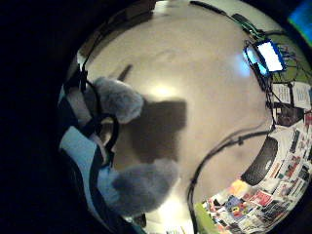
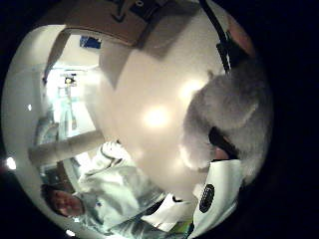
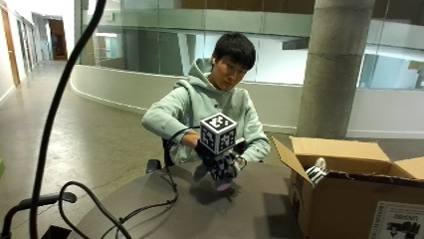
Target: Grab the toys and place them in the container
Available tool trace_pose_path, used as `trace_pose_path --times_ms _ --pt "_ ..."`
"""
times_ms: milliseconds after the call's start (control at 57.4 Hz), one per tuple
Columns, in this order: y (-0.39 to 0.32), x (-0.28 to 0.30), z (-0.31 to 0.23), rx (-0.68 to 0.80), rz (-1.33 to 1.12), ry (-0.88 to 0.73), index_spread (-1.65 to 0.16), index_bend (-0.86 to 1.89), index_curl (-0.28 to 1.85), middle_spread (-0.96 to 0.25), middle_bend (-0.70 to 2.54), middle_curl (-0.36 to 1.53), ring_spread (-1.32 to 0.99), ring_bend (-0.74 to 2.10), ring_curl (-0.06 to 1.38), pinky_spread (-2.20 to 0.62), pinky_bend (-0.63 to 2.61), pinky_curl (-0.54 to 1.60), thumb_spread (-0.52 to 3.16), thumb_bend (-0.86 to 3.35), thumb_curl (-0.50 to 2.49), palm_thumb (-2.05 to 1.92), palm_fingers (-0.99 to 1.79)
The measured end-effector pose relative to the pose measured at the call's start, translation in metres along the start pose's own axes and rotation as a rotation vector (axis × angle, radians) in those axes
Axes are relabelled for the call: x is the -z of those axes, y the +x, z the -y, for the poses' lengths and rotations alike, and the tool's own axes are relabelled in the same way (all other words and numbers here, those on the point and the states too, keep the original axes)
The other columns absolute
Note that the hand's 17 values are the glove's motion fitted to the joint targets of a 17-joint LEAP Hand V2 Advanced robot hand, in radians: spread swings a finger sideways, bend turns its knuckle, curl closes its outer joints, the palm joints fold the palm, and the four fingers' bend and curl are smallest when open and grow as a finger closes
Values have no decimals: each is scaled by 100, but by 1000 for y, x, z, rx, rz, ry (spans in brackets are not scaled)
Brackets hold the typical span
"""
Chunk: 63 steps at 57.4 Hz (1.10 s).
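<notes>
Grey fuzzy plush toy [image 3: 222,180] hangs in your gloved right hand [image 3: 213,155], lifted clear above the round grey bench [image 3: 199,214]. Fingers curl round it, grasping it; in the thumb side palm view the plush body [image 2: 229,119] sits right against the palm, in the little finger side palm view two fuzzy grey limbs [image 1: 141,187] stick out beside the straps, casting a shadow on the bench top [image 1: 195,97] below. Whether your bare hand touches the toy, cannot tell.

Open brown cardboard box [image 3: 351,194] stands on the bench on the far side of the toy from the cables, flaps up, apart from the toy. A black-and-white striped soft toy [image 3: 317,173] pokes over the box's near rim, just inside.

Black cables [image 3: 132,211] trail across the bench on the side of the toy away from the box. In the little finger side palm view, a lit screen [image 1: 269,56] and a black oval speaker-like thing [image 1: 261,163] lie near the bench edge, well apart from the toy.
</notes>
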<state>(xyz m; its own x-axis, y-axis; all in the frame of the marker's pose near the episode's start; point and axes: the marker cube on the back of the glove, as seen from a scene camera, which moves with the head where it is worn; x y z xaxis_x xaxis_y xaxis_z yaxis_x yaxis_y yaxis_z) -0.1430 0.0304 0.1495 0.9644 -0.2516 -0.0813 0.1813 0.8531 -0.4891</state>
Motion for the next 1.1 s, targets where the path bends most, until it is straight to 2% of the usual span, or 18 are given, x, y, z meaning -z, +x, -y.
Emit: trace_pose_path --times_ms 192,244,435,540,679,766,819,853,888,906,923,940,958,1028,1097 --pt "-59 60 -48 60 -13 -48 -35 35 25 -29 54 50 -41 121 62 -37 126 46 102 25 75 82 89" --pt "-72 89 -46 66 -17 -25 -36 37 27 -31 55 53 -42 121 63 -38 126 47 97 25 79 83 88" --pt "-89 220 -4 63 -31 96 -39 44 34 -38 59 64 -45 123 65 -38 128 49 82 25 91 82 83" --pt "-110 268 24 44 -14 193 -40 47 38 -41 59 70 -45 125 66 -38 131 50 75 25 97 81 81" --pt "-141 293 70 48 24 305 -41 49 45 -44 60 79 -46 127 68 -38 134 51 68 25 104 80 76" --pt "-154 289 100 51 57 396 -42 50 49 -45 57 83 -46 128 69 -38 137 52 65 25 107 79 71" --pt "-163 279 118 48 78 398 -42 48 52 -45 54 85 -46 127 69 -37 140 53 64 23 109 76 64" --pt "-167 269 128 44 87 361 -40 34 50 -41 41 82 -44 125 68 -37 145 54 67 20 107 72 39" --pt "-170 259 136 41 93 308 -38 28 51 -38 37 82 -41 125 69 -36 149 55 73 19 106 70 32" --pt "-171 253 140 40 94 286 -37 24 50 -31 22 76 -37 112 66 -32 143 53 85 18 102 63 -12" --pt "-172 249 144 39 94 273 -35 25 52 -27 19 76 -33 101 66 -28 142 55 90 15 99 58 -32" --pt "-173 244 146 38 95 268 -35 23 51 -25 17 74 -31 97 65 -27 142 54 94 15 97 57 -29" --pt "-173 240 149 40 96 269 -34 23 50 -21 16 71 -26 76 58 -21 131 50 97 9 92 48 -55" --pt "-170 229 153 54 106 290 -32 17 43 -12 9 63 -17 44 47 -13 113 43 107 0 82 35 -55" --pt "-165 226 150 64 129 296 -31 13 40 -6 6 56 -11 28 39 -7 100 38 114 -4 73 25 -49"
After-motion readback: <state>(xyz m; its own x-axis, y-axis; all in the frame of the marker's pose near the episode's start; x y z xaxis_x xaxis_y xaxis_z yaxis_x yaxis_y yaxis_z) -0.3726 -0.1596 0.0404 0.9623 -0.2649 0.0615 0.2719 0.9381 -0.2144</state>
